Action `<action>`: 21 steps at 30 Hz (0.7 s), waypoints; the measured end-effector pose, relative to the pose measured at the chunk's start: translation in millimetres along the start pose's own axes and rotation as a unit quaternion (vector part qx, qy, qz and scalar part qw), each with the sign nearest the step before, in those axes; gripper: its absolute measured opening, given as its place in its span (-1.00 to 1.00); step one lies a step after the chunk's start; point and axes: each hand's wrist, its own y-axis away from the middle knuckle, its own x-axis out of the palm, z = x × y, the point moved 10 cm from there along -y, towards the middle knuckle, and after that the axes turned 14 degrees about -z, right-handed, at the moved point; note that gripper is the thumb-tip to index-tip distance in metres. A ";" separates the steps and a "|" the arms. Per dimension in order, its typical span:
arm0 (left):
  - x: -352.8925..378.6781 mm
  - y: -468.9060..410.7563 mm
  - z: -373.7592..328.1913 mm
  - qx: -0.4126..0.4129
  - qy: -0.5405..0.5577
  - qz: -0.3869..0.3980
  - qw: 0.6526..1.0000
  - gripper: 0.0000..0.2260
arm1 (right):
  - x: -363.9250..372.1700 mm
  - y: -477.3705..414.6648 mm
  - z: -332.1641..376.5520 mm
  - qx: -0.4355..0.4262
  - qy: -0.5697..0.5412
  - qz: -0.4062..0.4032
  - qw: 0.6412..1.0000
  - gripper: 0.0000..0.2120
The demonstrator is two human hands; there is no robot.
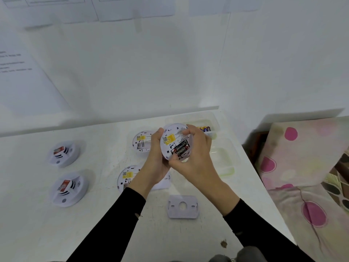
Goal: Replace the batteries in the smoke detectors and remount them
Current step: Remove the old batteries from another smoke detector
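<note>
I hold a white round smoke detector (pixel 172 138) above the table with its back facing me. It shows a yellow label and two black batteries (pixel 180 149) in its compartment. My left hand (pixel 155 159) grips its left rim. My right hand (pixel 194 157) grips its right side, with the thumb near the batteries. Two more detectors lie back-up on the table, one (pixel 141 141) at the rear and one (pixel 126 177) partly behind my left forearm. Two closed detectors (pixel 63 153) (pixel 69 188) with red tags sit at the left.
A white mounting plate (pixel 182 206) lies on the white table (pixel 94 214) in front of my hands. A clear container with spare batteries (pixel 204 128) stands at the back right, and an empty clear tray (pixel 224 163) beside it. A floral-covered seat (pixel 302 157) stands right of the table.
</note>
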 end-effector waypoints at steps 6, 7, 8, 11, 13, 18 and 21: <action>3.1 1.0 5.6 0.010 -0.043 0.018 0.999 -0.51 | 1.7 -3.0 -5.1 -0.008 0.037 -0.026 0.999 -0.44; 3.0 1.2 6.2 0.007 -0.045 0.016 0.999 -0.53 | 2.9 -2.3 -6.2 -0.004 0.032 -0.022 0.999 -0.44; 2.9 1.4 6.6 0.004 -0.041 0.013 0.999 -0.54 | 3.5 -1.5 -6.6 -0.003 0.023 -0.017 1.000 -0.43; -0.5 1.4 6.1 -0.008 -0.009 -0.007 1.000 -0.49 | 0.7 0.9 -4.4 -0.009 -0.009 -0.003 1.000 -0.40; -2.6 1.3 6.7 -0.024 0.019 -0.014 0.999 -0.45 | -0.9 3.2 -1.2 -0.027 -0.017 0.022 0.999 -0.37; -5.4 -0.1 12.9 -0.069 0.063 -0.003 0.996 -0.41 | 5.1 11.4 11.8 -0.205 0.053 0.072 0.975 -0.65; -2.4 1.6 14.5 -0.086 0.085 0.010 0.993 -0.40 | -1.6 15.8 22.6 -0.271 0.025 0.057 0.960 -0.74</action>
